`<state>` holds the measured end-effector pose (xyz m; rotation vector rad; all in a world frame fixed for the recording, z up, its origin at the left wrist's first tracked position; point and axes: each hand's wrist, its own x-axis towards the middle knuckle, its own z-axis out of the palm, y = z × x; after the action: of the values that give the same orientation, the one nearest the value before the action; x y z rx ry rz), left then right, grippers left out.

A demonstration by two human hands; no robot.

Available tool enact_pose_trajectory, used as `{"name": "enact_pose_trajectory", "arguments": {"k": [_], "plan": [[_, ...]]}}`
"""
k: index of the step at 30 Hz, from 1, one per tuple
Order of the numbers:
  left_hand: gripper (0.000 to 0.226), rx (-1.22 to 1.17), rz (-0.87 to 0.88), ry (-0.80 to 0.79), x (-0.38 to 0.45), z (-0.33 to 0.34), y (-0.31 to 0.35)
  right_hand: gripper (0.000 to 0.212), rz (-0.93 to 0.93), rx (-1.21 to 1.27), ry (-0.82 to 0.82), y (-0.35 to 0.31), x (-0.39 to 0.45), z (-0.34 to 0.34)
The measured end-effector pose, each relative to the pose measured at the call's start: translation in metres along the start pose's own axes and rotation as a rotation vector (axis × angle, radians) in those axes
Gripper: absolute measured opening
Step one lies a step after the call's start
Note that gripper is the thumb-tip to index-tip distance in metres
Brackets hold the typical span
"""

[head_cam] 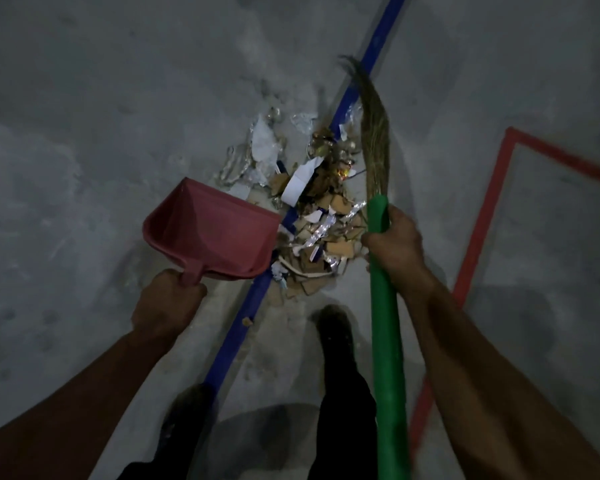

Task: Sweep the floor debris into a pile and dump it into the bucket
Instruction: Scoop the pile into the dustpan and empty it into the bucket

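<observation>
Left hand (167, 301) fisted on empty red plastic dustpan (210, 232), right hand (394, 242) fisted on green-handled straw broom (383, 306), cardboard-and-foil scrap pile (321, 223) between them.

I am looking at what seems to be a workshop or warehouse: a bare, dusty concrete floor (84, 168) is filling my view. A blue tape line (371, 64) is running from 6 toward 1 o'clock, and a red tape outline (489, 202) is boxing off a zone at 3 o'clock.
</observation>
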<state>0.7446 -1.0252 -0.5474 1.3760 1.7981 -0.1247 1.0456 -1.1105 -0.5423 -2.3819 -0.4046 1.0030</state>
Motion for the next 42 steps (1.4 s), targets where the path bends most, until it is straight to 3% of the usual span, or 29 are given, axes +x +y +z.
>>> {"name": "enact_pose_trajectory", "arguments": {"k": [4,10,14,18,25,30,33,37,42], "plan": [[0.02,-0.026,-0.07,0.065,0.015,0.044,0.034,0.054,-0.073,-0.215,-0.033,-0.02,0.112,-0.031],[0.015,-0.002,-0.132,0.104,0.027,0.092,0.067,0.07,-0.05,-0.437,-0.118,-0.024,0.221,-0.05],[0.017,0.074,-0.141,0.097,0.036,0.108,0.066,0.052,-0.198,-0.783,-0.248,0.004,0.214,-0.048],[0.019,0.223,-0.157,0.091,0.037,0.111,0.057,0.066,-0.335,-0.967,-0.324,0.051,0.159,-0.044],[0.025,0.265,-0.163,0.106,0.013,0.094,0.049,0.075,-0.285,-0.96,-0.368,0.086,0.068,-0.068],[0.027,0.255,-0.188,0.112,0.004,0.083,0.043,0.075,-0.331,-0.855,-0.225,0.03,0.07,-0.07],[0.028,0.236,-0.205,0.137,0.005,0.083,0.036,0.073,-0.449,-0.802,-0.186,-0.023,0.102,-0.044],[0.03,0.214,-0.239,0.146,0.011,0.085,0.026,0.049,-0.486,-0.809,-0.25,-0.09,0.155,0.019],[0.032,0.189,-0.284,0.168,0.018,0.082,0.019,0.044,-0.486,-0.965,-0.361,-0.102,0.16,0.072]]}}
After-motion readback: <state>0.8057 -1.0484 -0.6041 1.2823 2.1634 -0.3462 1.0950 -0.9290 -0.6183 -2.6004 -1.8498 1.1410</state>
